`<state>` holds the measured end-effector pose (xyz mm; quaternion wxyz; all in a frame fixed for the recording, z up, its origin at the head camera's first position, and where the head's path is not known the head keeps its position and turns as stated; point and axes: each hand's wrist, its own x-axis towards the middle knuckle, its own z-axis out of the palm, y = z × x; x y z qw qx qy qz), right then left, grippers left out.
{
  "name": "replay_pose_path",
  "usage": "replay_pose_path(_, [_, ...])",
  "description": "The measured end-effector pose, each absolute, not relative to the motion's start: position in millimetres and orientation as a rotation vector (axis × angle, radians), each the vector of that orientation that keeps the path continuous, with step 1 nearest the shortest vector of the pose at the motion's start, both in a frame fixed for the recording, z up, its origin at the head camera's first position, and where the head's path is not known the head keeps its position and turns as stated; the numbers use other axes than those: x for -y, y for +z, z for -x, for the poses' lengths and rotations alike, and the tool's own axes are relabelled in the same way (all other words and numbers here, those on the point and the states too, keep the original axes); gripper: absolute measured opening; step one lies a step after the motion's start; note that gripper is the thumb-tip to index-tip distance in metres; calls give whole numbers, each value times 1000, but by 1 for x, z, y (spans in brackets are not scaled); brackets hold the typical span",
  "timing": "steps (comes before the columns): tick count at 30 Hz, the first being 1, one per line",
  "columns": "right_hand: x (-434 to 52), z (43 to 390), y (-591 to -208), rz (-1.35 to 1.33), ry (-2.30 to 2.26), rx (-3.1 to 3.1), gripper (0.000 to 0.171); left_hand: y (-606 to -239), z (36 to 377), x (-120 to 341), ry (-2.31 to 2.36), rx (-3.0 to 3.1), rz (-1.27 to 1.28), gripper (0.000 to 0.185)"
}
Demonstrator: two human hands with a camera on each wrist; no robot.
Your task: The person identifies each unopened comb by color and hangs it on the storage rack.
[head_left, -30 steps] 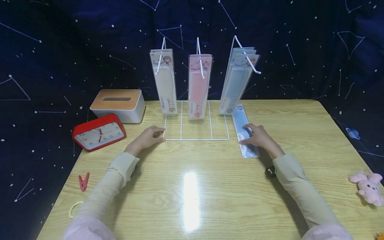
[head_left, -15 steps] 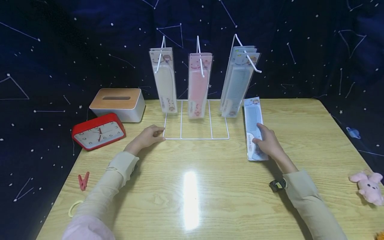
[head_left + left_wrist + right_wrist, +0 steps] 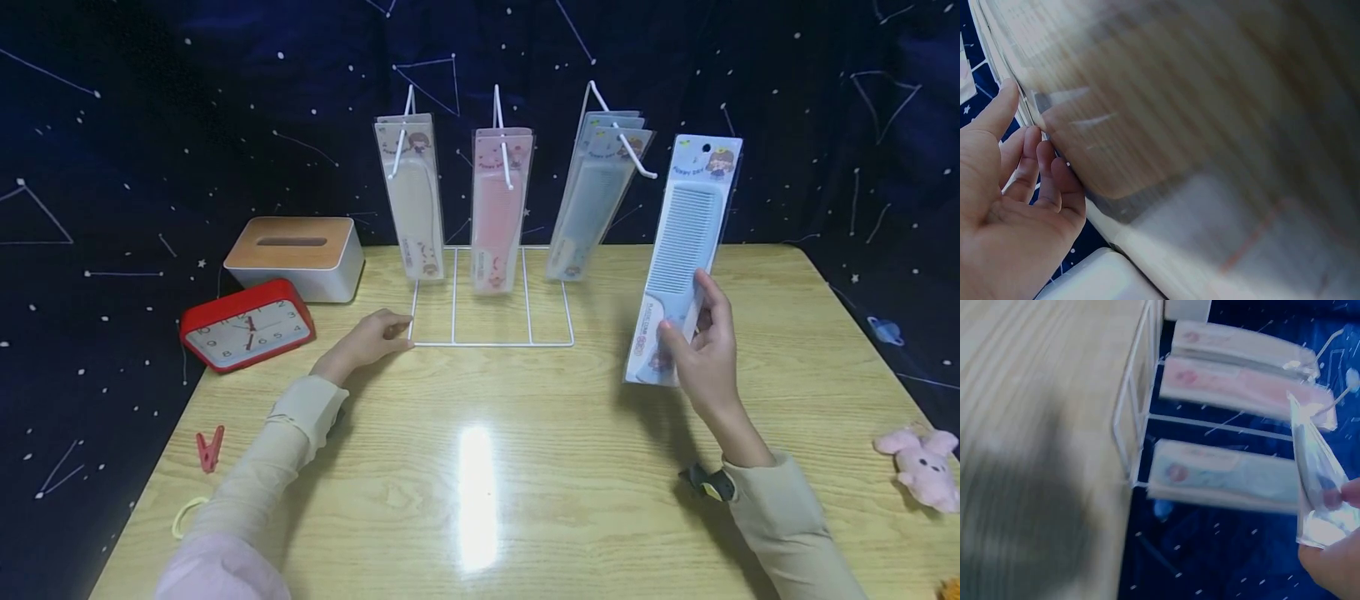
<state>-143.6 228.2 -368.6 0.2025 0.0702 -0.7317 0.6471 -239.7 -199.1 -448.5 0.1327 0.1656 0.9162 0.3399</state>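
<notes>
My right hand (image 3: 708,358) holds a packaged blue comb (image 3: 682,242) by its lower part, thumb on the front. The pack is raised off the table, its punched hole at the top. In the right wrist view the pack (image 3: 1319,481) is seen edge-on. At the front left corner of a white wire display rack (image 3: 495,343), my left hand (image 3: 371,337) grips the base wire between thumb and curled fingers. From the rack's hooks hang packs of white combs (image 3: 416,208), pink combs (image 3: 498,217) and blue combs (image 3: 592,200), the blue ones nearest the held pack.
Left of the rack stand a tissue box (image 3: 292,250) with a wooden lid and a red clock (image 3: 247,325). A red clip (image 3: 210,450) and a yellow ring (image 3: 186,517) lie at the table's left. A pink plush toy (image 3: 926,471) sits at the right edge.
My right hand has lifted the blue comb pack off the table and moved right with it, tipping its top up. The blue packs on the hook have swung. The left hand stays put.
</notes>
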Motion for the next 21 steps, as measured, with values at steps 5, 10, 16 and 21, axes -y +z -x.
replay_pose_path(5, [-216,128,-363,-441,1889,1848,64,-447,239,199,1000,-2656,-481,54])
replay_pose_path(10, [-206,118,-370,-530,1827,1936,62,-447,238,199,994,-2659,-485,54])
replay_pose_path(16, [-202,116,-380,-493,1838,1960,63,-447,238,198,1001,-2648,-480,54])
replay_pose_path(21, [-202,118,-383,-457,1862,1979,62,-447,238,199,1001,-2648,-477,54])
